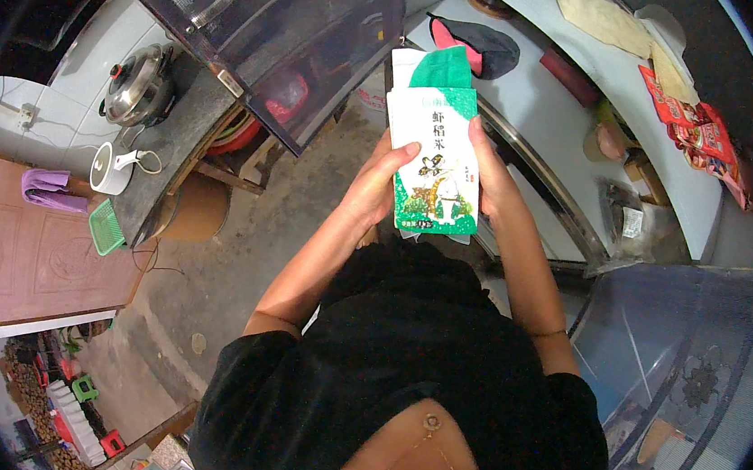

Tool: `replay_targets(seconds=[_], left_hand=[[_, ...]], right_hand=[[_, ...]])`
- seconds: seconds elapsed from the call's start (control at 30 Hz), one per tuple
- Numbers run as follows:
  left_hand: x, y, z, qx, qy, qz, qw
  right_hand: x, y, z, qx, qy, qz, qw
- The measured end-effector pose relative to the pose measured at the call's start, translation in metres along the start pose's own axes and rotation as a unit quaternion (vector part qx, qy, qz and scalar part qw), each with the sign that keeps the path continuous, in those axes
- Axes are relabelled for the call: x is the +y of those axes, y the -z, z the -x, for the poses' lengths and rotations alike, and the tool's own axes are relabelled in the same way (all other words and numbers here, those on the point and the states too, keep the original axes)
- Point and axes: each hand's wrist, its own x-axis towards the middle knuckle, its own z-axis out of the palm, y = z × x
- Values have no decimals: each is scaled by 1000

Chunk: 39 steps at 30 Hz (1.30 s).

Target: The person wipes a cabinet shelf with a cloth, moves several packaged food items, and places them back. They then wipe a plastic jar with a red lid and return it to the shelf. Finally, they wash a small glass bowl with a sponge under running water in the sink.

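Observation:
A stack of flat green and white printed packaging bags (434, 166) is held in front of my body, with Chinese writing and a picture on the top one. My left hand (381, 181) grips the stack's left side, its thumb lying on the top bag. Along the right edge, my right hand (492, 168) holds it with the thumb at the upper part. A green and white folded part sticks out beyond the top bag. Just past the stack, a black and pink cloth item (480, 44) lies on a white shelf (531, 114) of the open cabinet.
Red food packets (696, 130) and a pale cloth (601, 19) lie on the upper right shelf. A mesh cabinet door (286, 43) stands open ahead. At left, a dark counter (192, 102) carries a lidded steel pot (137, 90), a small white pot (111, 169) and a green basket (106, 227).

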Motion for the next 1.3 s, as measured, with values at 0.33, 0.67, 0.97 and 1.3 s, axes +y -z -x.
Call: replay_targets(seconds=[0.33,0.67,0.97,1.3], left_hand=[[-9,7,-5,16,-1,-31,999],[-7,13,2,-11,68,-53,996],[-22,0,11,9,74,49,996],[-21,-8,12,33,102,98,989]], right_hand=[[14,7,14,42,60,73,995],[22,11,15,26,67,40,997],[22,7,27,40,-30,7,999],[42,24,52,25,13,25,999]])
